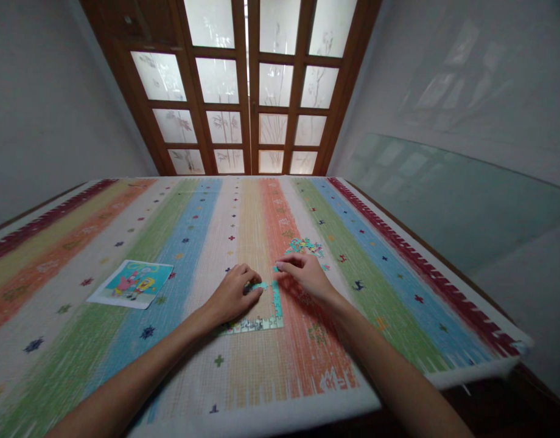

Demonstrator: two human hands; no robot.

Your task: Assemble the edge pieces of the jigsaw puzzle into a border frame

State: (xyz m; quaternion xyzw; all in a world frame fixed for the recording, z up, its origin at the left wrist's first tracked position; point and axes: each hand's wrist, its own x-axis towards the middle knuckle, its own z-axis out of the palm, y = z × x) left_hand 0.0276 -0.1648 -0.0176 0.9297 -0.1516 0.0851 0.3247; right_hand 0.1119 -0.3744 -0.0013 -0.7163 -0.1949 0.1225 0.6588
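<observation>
My right hand (305, 272) pinches a small teal jigsaw puzzle piece (276, 267) between thumb and fingertips, just above the right side of a partly joined puzzle border (277, 299). That border forms a corner: a teal column on the right and a paler, patterned row (257, 325) along the bottom. My left hand (238, 293) rests on the cloth inside the corner, fingers curled. Some teal puzzle pieces (262, 285) show between its thumb and forefinger. The left end of the bottom row is partly behind my left hand and forearm.
A loose heap of puzzle pieces (305, 245) lies beyond my right hand. To the left, a cartoon reference picture (131, 284) lies flat on the striped cloth (193, 243). Wooden doors with glass panes (252, 109) stand behind, and a glass panel (444, 188) leans at right.
</observation>
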